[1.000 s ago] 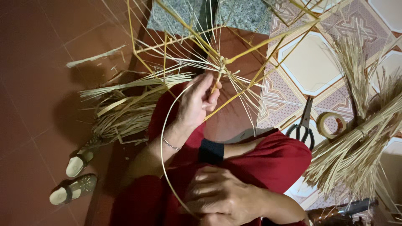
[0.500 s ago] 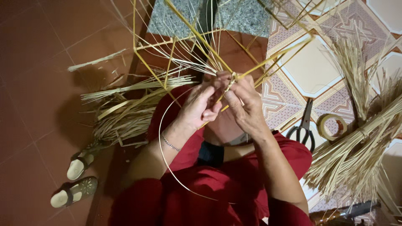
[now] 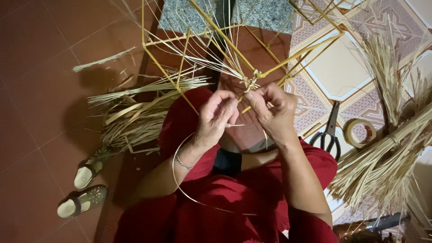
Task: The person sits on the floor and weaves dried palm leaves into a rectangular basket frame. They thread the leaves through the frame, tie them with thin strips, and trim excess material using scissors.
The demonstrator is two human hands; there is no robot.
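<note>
At the far left, a pair of sandals (image 3: 83, 191) lay on the red-brown floor tiles (image 3: 31, 90), one nearer the person than the other. Just right of them a loose heap of pale straw strips (image 3: 135, 112) spread across the floor, reaching up against the person's red-clothed knee.

Next came the left hand (image 3: 216, 119), raised over the lap with a thin bracelet at the wrist. Its fingers were drawn together, pinching a thin strip (image 3: 236, 125) whose short end stuck out toward the other hand. A long curl of the same material (image 3: 180, 180) looped down beside the left forearm and across the red clothing.

Above both hands stood the frame of yellow sticks (image 3: 216, 31), its bars meeting at a tied knot (image 3: 249, 83) from which many fine strands fanned outward. The knot sat just above the fingertips, between the two hands.

The right hand (image 3: 274, 112) was close beside the left, its fingers curled shut on strands right under the knot.

Further right, on the patterned tiles, lay black-handled scissors (image 3: 330, 130) and, just beside them, a roll of tape (image 3: 359, 132). At the far right a thick bundle of straw (image 3: 387, 162) lay slanted, with more upright stalks behind it.
</note>
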